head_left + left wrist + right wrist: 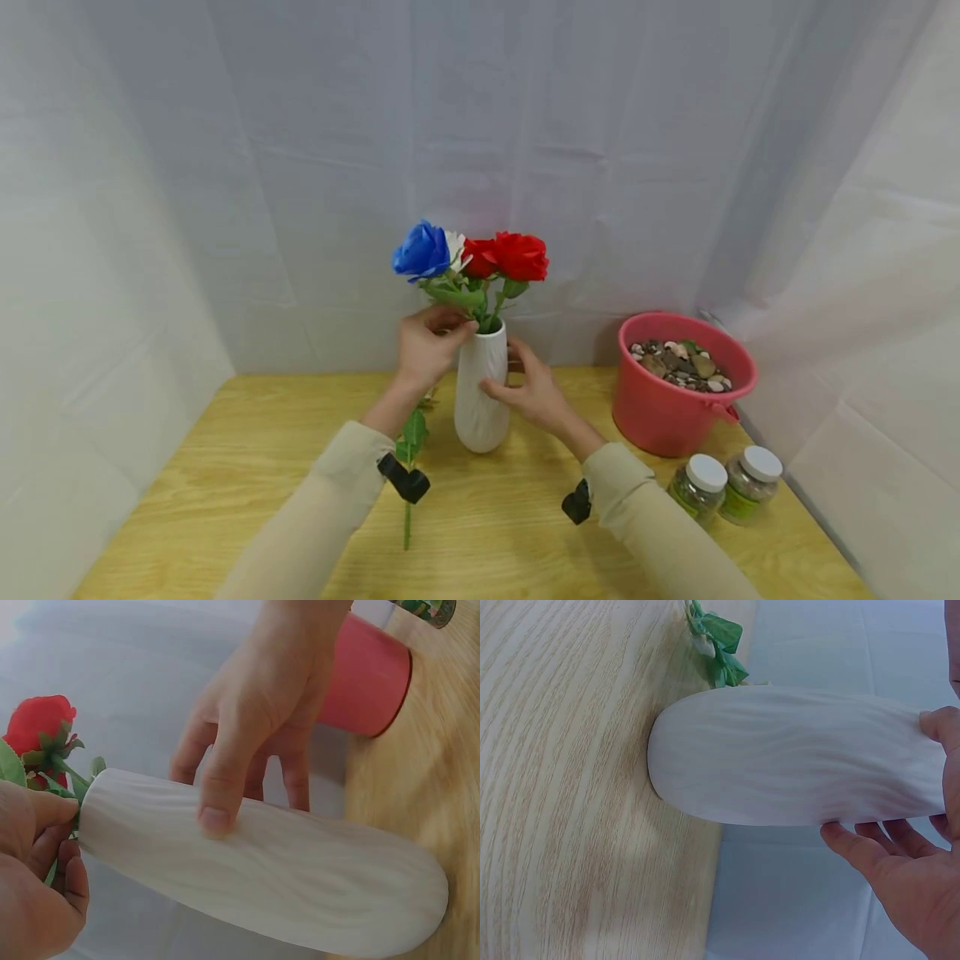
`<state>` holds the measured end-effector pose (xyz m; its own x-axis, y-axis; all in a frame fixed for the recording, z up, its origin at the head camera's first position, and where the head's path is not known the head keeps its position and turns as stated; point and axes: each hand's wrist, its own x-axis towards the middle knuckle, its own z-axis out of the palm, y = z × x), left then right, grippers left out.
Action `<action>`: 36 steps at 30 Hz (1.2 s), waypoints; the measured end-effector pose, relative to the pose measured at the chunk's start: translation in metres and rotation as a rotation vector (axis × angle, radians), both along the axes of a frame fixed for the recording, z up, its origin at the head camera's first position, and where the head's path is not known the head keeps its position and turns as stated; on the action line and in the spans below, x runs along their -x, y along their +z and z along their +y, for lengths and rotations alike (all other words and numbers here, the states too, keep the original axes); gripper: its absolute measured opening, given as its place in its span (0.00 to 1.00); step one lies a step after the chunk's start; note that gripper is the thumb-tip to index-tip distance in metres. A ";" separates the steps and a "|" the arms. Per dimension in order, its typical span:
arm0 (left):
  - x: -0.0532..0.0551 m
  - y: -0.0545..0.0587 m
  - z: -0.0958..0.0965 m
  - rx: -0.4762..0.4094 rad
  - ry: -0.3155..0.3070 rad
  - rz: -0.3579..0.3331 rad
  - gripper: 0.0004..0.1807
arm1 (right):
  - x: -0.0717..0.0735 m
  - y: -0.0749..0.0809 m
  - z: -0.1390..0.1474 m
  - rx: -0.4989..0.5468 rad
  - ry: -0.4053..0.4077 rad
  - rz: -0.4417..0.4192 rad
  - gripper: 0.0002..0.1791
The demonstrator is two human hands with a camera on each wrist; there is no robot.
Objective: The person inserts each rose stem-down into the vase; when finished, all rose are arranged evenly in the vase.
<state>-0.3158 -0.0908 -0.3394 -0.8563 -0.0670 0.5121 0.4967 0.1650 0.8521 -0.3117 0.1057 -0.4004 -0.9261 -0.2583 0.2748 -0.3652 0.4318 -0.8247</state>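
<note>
A white vase (pixel 474 408) with a rippled surface stands upright on the table. Red roses (pixel 522 257), a white flower (pixel 455 248) and a blue rose (pixel 422 252) rise from its mouth. At the rim, my left hand (pixel 426 352) pinches a green stem below the blue rose; the fingertips are partly hidden. My right hand (pixel 536 390) holds the vase's upper right side, its thumb in front and its fingers behind, as the left wrist view shows. Left of the vase lies a leafy flower stem (pixel 412 433), partly covered by my left arm.
A pink bucket (pixel 656 417) of stones stands at the back right of the wooden table (pixel 517 533). Two glass jars (pixel 699 487) with white lids are in front of it, near my right sleeve. Pale cloth (pixel 337 167) hangs behind and at both sides.
</note>
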 end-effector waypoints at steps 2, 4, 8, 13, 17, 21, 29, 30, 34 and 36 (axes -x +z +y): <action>0.000 -0.001 0.001 0.010 0.009 -0.010 0.07 | 0.001 -0.001 0.000 -0.002 -0.001 0.003 0.43; 0.000 -0.001 0.001 0.005 0.011 -0.031 0.08 | 0.001 -0.001 0.001 -0.003 -0.002 0.000 0.44; -0.001 -0.001 0.001 -0.023 0.001 -0.088 0.11 | 0.001 0.000 0.001 0.000 -0.008 -0.008 0.44; -0.005 0.001 -0.004 -0.045 0.002 -0.149 0.14 | 0.002 0.000 0.001 0.001 -0.010 -0.006 0.44; -0.008 0.003 -0.009 -0.040 -0.003 -0.159 0.14 | 0.002 -0.001 0.001 0.001 -0.008 -0.004 0.44; -0.010 0.007 -0.013 -0.051 0.010 -0.154 0.14 | 0.002 -0.001 0.001 0.004 -0.005 -0.011 0.45; -0.012 0.014 -0.012 -0.131 0.121 -0.054 0.17 | 0.002 0.000 0.000 -0.005 -0.016 -0.012 0.44; -0.012 0.015 -0.011 -0.147 0.130 -0.031 0.17 | 0.001 0.001 0.000 -0.005 -0.016 -0.012 0.45; -0.010 0.018 -0.006 -0.197 0.149 0.076 0.15 | 0.000 0.001 0.000 -0.003 -0.014 -0.021 0.46; -0.009 0.020 -0.003 -0.206 0.145 0.121 0.13 | 0.000 0.001 0.000 0.003 -0.010 -0.026 0.46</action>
